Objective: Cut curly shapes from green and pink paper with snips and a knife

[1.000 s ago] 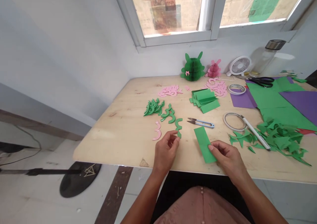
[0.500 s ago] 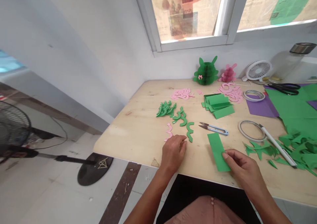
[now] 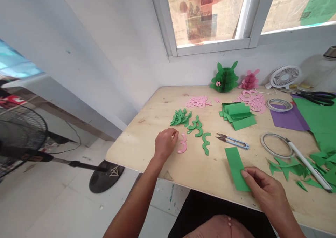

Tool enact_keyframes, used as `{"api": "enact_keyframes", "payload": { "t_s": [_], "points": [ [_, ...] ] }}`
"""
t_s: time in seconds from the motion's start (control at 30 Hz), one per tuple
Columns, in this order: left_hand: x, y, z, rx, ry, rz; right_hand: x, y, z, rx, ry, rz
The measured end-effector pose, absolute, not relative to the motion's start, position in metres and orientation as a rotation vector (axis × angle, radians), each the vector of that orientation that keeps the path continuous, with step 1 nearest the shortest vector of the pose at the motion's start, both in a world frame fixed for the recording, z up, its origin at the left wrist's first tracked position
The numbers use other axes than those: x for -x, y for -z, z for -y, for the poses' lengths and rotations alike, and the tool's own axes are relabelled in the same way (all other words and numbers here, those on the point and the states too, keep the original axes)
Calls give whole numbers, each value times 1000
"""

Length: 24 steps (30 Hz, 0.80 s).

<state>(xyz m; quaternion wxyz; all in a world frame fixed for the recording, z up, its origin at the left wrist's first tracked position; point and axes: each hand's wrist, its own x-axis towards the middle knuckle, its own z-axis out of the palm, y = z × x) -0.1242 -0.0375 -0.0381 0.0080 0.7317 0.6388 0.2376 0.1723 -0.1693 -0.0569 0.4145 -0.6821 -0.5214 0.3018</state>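
Observation:
My right hand (image 3: 265,187) pinches a folded strip of green paper (image 3: 236,166) by its right edge, just above the table's front edge. Beside a pink scalloped paper cutout (image 3: 183,144) hovers my left hand (image 3: 166,144), its fingers loosely bent, thumb and forefinger slightly apart, nothing visible between them. Right of the pink piece lies a green scalloped cutout (image 3: 206,143). Further back are several more green cutouts (image 3: 195,126) and a heap of them (image 3: 180,117). Blue-handled thread snips (image 3: 233,142) rest beyond the green strip.
Folded green paper (image 3: 237,114) and pink cutouts (image 3: 198,101) lie farther back. Tape rolls (image 3: 279,105), black scissors (image 3: 315,97), a white pen (image 3: 308,166) and green scraps (image 3: 288,166) lie right. Paper figures (image 3: 225,77) and a small fan (image 3: 285,76) stand at the wall.
My left hand has moved left, uncovering the pink cutout. My right hand keeps the green paper strip. The view has turned slightly left.

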Motion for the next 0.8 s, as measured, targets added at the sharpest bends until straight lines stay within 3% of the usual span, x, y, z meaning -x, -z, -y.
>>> {"api": "enact_keyframes", "payload": {
  "t_s": [0.8],
  "points": [
    [127, 33, 38, -2241, -302, -1797, -169, 56, 172, 1764, -718, 1369]
  ]
}}
